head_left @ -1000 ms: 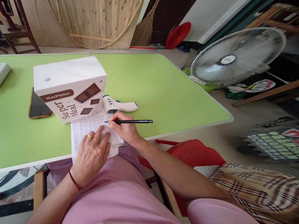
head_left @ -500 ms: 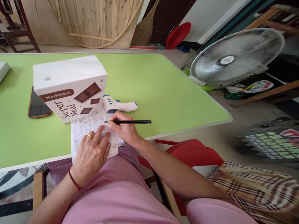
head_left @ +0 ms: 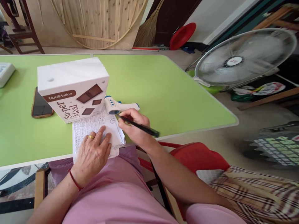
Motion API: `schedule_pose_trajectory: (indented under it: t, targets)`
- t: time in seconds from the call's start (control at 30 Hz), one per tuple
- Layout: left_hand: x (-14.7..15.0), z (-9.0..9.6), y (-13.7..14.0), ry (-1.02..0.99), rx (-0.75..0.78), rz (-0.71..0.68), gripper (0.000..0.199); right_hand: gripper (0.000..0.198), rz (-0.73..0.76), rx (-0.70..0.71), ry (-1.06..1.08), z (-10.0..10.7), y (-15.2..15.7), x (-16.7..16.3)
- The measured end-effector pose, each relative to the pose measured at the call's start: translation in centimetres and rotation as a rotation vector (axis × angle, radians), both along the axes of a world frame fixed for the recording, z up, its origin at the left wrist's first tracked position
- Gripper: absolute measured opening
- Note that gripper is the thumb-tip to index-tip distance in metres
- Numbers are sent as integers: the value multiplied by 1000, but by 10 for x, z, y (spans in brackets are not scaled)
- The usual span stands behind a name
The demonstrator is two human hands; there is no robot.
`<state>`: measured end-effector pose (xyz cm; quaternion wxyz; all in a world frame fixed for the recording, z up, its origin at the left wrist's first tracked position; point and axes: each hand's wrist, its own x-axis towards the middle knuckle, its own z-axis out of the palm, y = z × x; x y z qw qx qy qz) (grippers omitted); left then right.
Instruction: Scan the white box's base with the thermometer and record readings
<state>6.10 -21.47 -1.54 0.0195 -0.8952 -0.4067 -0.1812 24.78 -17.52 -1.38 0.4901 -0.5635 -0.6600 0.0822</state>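
Note:
My right hand grips a black pen between thumb and fingers, its tip near the right edge of the paper. Under my left hand lies a handwritten sheet; the fingers rest on it, slightly spread, with a gold ring on one. A small round drawn mark shows on the sheet near its upper right. Just beyond the sheet stands a white NutriMotion box, which covers the paper's far part. A white and blue infrared thermometer lies beside the box, close to the pen tip.
A phone lies left of the box on the green table. At the far left edge is a white device. A large fan stands beyond the right end, and a red chair is beside my right arm.
My right hand has moved right, lifting the pen tip away from the writing and tilting the pen. The drawn mark is now uncovered. My left hand stays on the paper.

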Motion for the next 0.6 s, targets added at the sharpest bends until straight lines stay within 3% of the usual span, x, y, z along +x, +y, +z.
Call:
schedule_pose_trajectory:
  t: [0.17,0.27,0.37,0.43,0.47,0.53,0.6]
  targets:
    - [-5,5,-4,-200,16,-53,16,21,-108,126,-349,-3,1,29]
    - [-17,18,-7,-362,-33,-59,12,23,-166,79,-495,-9,0,40]
    - [-41,33,5,-547,76,111,21,23,-183,-30,-586,-14,-3,47]
    - [-59,41,22,-828,138,230,39,23,-165,-82,-619,-15,-4,49]
    - [-67,46,34,-1007,109,236,46,24,-145,-97,-621,-15,-4,50]
    - [-80,53,57,-1132,-162,245,57,24,-110,-116,-595,-14,-1,51]
    - [-87,59,78,-1049,-454,182,65,25,-97,-125,-545,-10,4,49]
